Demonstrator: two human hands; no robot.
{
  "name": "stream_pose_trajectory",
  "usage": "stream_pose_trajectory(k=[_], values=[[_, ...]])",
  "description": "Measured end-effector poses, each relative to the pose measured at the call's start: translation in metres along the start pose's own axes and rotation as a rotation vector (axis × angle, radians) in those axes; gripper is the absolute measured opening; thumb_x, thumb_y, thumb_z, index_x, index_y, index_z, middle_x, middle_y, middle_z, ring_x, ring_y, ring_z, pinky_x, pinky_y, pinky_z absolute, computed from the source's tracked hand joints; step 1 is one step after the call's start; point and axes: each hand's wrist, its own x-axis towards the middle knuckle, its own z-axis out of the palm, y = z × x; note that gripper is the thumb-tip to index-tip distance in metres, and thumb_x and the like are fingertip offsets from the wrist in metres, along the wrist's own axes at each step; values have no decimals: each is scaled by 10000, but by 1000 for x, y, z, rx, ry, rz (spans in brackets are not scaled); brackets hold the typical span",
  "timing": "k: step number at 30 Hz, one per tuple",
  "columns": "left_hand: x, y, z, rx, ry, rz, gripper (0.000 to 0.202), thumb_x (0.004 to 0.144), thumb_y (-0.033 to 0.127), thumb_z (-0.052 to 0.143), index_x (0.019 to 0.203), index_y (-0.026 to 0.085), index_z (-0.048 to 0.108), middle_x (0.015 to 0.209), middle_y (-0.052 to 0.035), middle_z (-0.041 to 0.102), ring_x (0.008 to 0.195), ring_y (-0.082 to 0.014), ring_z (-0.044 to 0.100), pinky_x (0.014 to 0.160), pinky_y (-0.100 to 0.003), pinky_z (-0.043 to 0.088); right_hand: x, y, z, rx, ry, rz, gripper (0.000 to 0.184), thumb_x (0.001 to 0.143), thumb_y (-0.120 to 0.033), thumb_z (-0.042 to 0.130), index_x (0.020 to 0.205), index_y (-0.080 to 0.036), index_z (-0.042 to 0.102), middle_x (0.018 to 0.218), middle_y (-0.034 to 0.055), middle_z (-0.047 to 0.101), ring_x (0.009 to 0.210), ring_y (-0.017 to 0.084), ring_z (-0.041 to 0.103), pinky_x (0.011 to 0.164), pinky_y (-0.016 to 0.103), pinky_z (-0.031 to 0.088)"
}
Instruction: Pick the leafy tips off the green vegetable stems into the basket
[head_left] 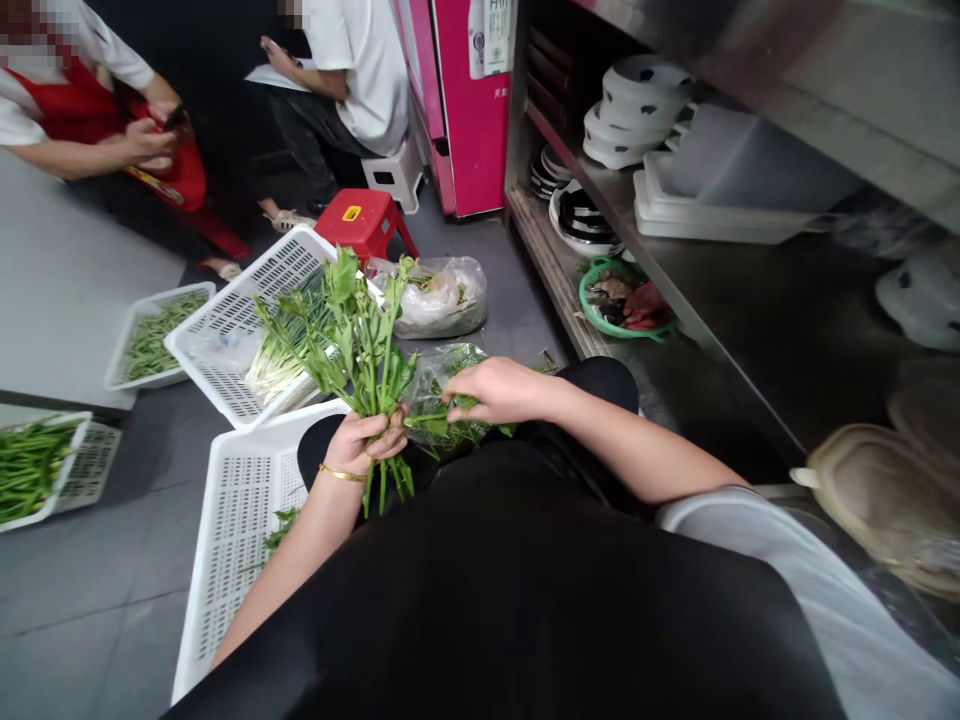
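My left hand (365, 442) is closed round a bunch of leafy green stalks (355, 345), held upright over my lap. A gold bracelet sits on that wrist. My right hand (496, 389) rests beside it, fingers curled and pinching a thin green stem (426, 419) that sticks out from the bunch. Under the right hand lies a clear plastic bag of more greens (439, 395). A black apron covers my lap.
A white slotted crate (236, 530) stands on the floor by my left knee, another (247, 320) with scallions lies tilted behind it. Trays of green beans (154, 335) are at left. A red stool (360, 222), two people, a steel shelf (720, 300) with plates.
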Motion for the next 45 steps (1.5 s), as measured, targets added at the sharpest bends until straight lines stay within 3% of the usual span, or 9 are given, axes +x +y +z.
stream_pose_trajectory(k=[3,7,11,14,20,24,34,40,45], values=[[-2,-2,5,22,-9,-38,250,578,350,721,634,126,625,400,57,397,273,0,173,324,-197,157,18,-3,14,-84,-103,-93,207,840,-290,512,756,-148,637,743,61,653,655,142,552,575,238,315],[-7,-12,5,-7,-20,-42,291,529,351,751,624,112,614,550,3,525,295,3,251,323,-196,174,15,9,28,413,23,-152,252,847,-324,498,727,-143,627,722,31,633,674,113,558,644,219,385],[-6,-20,0,-56,-30,2,277,549,330,756,619,112,600,621,-9,547,318,17,238,323,-187,166,-8,28,25,874,435,194,286,812,-400,519,666,-159,569,645,-8,581,538,86,489,537,204,382],[0,-19,-2,-94,-33,16,250,579,318,745,635,115,610,599,10,514,324,17,225,317,-177,148,-22,32,9,852,730,306,300,837,-406,470,658,-169,511,666,-11,553,528,79,453,527,203,363],[16,-20,9,-100,-60,-26,222,619,286,739,697,96,655,514,17,490,335,-9,289,332,-170,184,7,-2,6,153,160,123,195,818,-336,570,839,-144,595,805,50,637,695,126,531,626,222,338],[17,-21,8,-85,8,-43,227,653,271,723,771,83,677,583,-39,591,368,-35,392,354,-172,254,28,-1,17,12,-87,62,171,819,-286,578,805,-121,623,773,65,642,659,119,522,601,217,307],[14,-18,3,77,63,-135,264,638,183,736,864,70,661,576,-14,567,388,-40,412,370,-175,264,-5,34,16,319,54,216,159,742,-268,574,746,-127,648,693,10,642,641,103,533,645,214,355],[16,-12,10,101,140,-93,218,618,182,746,767,78,626,520,22,518,373,-25,379,366,-163,257,-28,60,10,873,607,501,227,756,-376,506,707,-159,546,600,-16,560,505,91,453,533,222,362],[22,-14,19,187,175,-142,236,587,200,775,708,92,603,551,-12,582,381,-49,435,359,-174,300,-20,35,9,587,329,357,202,813,-339,479,786,-152,549,737,22,624,638,115,532,613,231,391]])
